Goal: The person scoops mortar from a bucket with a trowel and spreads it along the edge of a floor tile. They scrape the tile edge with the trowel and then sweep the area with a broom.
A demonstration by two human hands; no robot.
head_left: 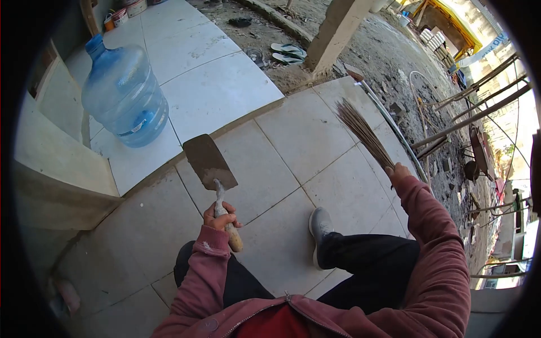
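My left hand (220, 216) is wrapped round the handle of a trowel (207, 160), whose flat, dirty blade points away from me over the tiles. Out to the right, my right hand (400, 173) grips the bound end of a stick broom (366, 130). The broom's thin bristles fan out up and to the left, close over the tiled floor (276, 169). A large blue water jug (125, 93) stands upright on the raised white-tiled step, beyond the trowel blade.
A low wall (62, 163) borders the left side. Flip-flops (288, 53) lie on the dirt beyond the step, near a concrete post (341, 36). A pipe (394, 129) runs along the floor's right edge. Paint cans (120, 17) stand at the far left, and wooden poles (473, 118) stick out at right.
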